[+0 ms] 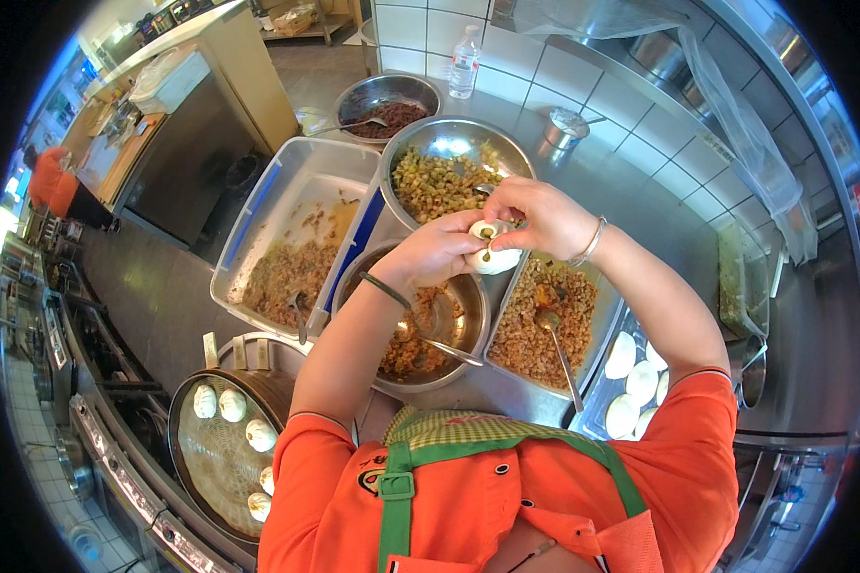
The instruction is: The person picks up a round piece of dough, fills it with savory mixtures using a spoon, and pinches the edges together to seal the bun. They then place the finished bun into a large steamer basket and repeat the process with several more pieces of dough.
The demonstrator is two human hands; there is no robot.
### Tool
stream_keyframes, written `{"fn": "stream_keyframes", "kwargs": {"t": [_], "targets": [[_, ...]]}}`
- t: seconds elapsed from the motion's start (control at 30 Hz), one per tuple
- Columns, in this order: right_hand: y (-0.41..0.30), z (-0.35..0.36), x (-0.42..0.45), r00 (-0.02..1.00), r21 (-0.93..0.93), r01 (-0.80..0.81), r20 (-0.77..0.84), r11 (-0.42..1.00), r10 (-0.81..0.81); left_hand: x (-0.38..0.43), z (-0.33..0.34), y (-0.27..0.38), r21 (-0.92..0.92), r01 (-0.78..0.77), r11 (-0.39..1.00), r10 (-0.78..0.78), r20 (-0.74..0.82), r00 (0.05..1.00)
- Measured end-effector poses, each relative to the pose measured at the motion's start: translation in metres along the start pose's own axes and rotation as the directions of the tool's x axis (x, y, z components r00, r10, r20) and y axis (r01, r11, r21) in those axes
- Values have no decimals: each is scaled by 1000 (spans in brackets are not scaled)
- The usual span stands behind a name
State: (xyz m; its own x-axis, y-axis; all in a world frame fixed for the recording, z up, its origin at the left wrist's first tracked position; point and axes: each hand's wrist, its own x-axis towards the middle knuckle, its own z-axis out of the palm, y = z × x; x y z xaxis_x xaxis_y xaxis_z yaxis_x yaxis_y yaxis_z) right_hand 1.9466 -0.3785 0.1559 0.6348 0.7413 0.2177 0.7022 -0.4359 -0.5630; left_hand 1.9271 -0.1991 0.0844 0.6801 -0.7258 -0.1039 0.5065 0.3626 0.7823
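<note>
My left hand (441, 247) and my right hand (541, 218) meet above the fillings, both gripping a white dough bun (496, 259) with green filling showing in its partly closed top. Behind them is a steel bowl of chopped green filling (437, 188) with a spoon in it. Below my left forearm stands a steel bowl of orange-brown filling (408, 358) with a metal utensil. A tray of brown minced filling (530, 344), with a spoon (562, 358), lies below my right hand. Flat dough rounds (641, 383) rest on a tray at the right.
At left are a plastic tub of minced filling (294, 276) and a round steamer (208, 444) holding several pleated buns (232, 405). A bowl of dark red filling (390, 114), a water bottle (464, 64) and a metal cup (566, 129) stand farther back. A person in orange (54, 183) is at far left.
</note>
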Motion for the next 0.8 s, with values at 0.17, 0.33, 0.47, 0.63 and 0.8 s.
{"fn": "stream_keyframes", "kwargs": {"t": [0.17,0.33,0.47,0.63,0.8], "targets": [[8,14,-5,989,15,-105,-106,994,106,12,-7,-7,-260,-73,963,67,-31,997],[10,21,-9,964,43,-189,-181,981,194,15,-11,-7,-598,-95,796,125,8,992],[2,13,-13,986,-3,-119,-119,993,118,15,-14,-7,-570,-128,812,214,86,973],[1,11,-12,975,39,-171,-141,985,174,15,-6,-5,-448,-177,876,198,2,980],[6,18,-11,983,-110,-76,-176,991,56,13,-4,-6,-317,-176,932,166,-59,984]]}}
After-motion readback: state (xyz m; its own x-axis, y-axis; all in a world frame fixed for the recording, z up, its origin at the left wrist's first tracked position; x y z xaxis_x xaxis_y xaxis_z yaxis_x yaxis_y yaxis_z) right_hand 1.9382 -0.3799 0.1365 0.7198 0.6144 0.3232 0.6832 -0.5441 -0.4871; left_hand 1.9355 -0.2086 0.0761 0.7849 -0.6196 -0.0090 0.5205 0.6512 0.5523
